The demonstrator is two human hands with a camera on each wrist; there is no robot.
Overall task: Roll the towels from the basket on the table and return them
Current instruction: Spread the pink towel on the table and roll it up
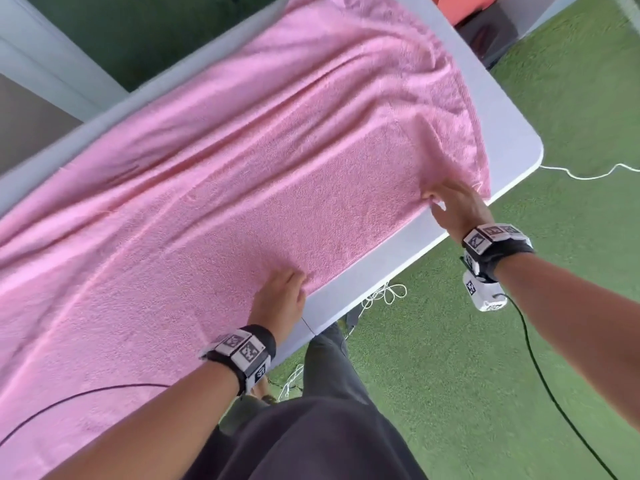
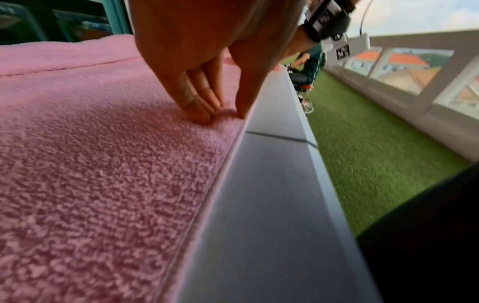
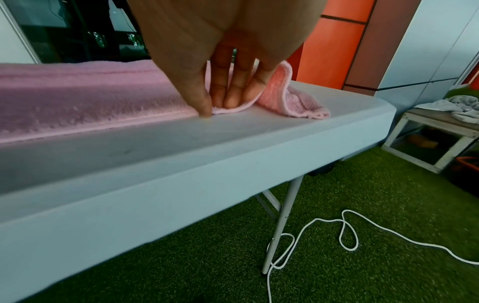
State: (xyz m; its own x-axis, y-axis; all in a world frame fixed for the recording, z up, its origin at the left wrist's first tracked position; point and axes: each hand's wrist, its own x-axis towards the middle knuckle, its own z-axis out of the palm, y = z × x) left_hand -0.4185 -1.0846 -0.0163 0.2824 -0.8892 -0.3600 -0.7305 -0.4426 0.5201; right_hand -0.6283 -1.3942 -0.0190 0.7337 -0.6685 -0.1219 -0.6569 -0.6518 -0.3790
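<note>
Right wrist alone: perhaps pinched towel (image 3: pixel 285 98) corner.

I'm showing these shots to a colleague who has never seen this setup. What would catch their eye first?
A big pink towel spread along the white folding table, covering most of its top. At its near edge, the left hand presses fingertips into the pile, while the right hand pinches the hem by the table's end. Green artificial turf lies below.

Both bare forearms reach forward, each wrist strapped with a black band of marker blocks. The left hand (image 1: pixel 280 299) sits at 6 o'clock, fingers (image 2: pixel 197 106) straight, tips pressing down. The right hand (image 1: pixel 453 206), at 3 o'clock, pinches thumb against fingers (image 3: pixel 230 92).
</note>
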